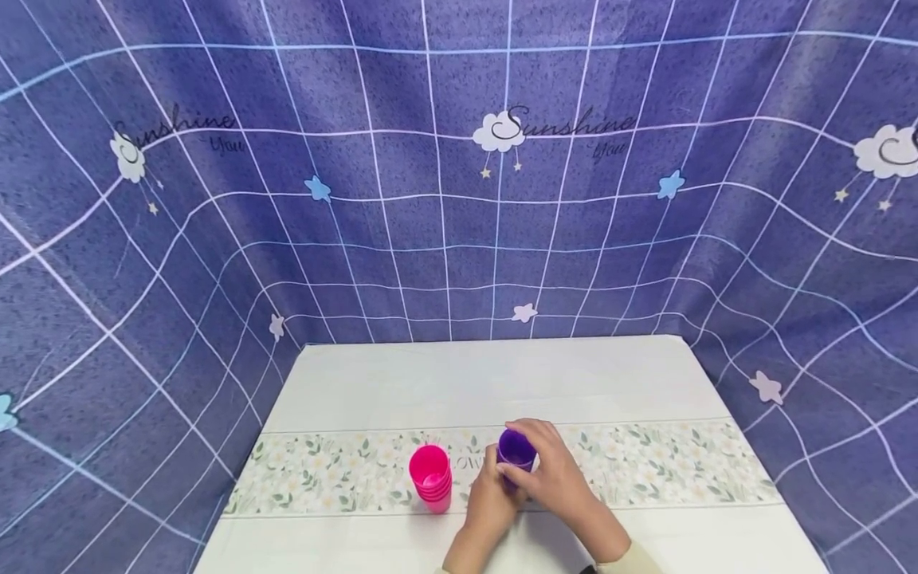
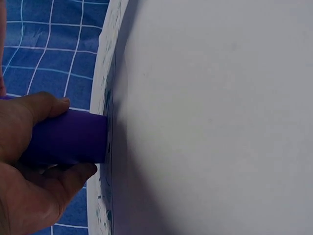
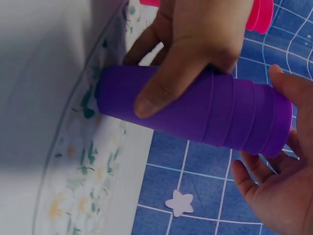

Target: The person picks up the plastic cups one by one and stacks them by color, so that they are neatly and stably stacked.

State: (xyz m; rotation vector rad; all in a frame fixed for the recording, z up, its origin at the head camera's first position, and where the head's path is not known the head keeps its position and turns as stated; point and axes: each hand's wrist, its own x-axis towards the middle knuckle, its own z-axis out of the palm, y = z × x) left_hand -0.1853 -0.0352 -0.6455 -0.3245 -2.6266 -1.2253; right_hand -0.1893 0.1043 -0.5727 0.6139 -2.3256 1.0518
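A stack of nested purple cups (image 1: 515, 448) stands on the table, mouths up, its several rims showing as ridges in the right wrist view. My left hand (image 1: 493, 501) grips the lower part of the stack, thumb and fingers on opposite sides of the purple wall (image 2: 73, 137). At the top, my right hand (image 1: 559, 470) holds the uppermost rim between thumb and fingers; in the right wrist view this hand (image 3: 286, 191) is around the rim end. To the left stands a stack of nested pink cups (image 1: 432, 477), touched by neither hand.
A white table (image 1: 344, 383) carries a floral band (image 1: 323, 478) across its middle, under both stacks. Blue-purple grid-patterned curtains (image 1: 459, 223) with stars and clouds enclose the table at the back and both sides.
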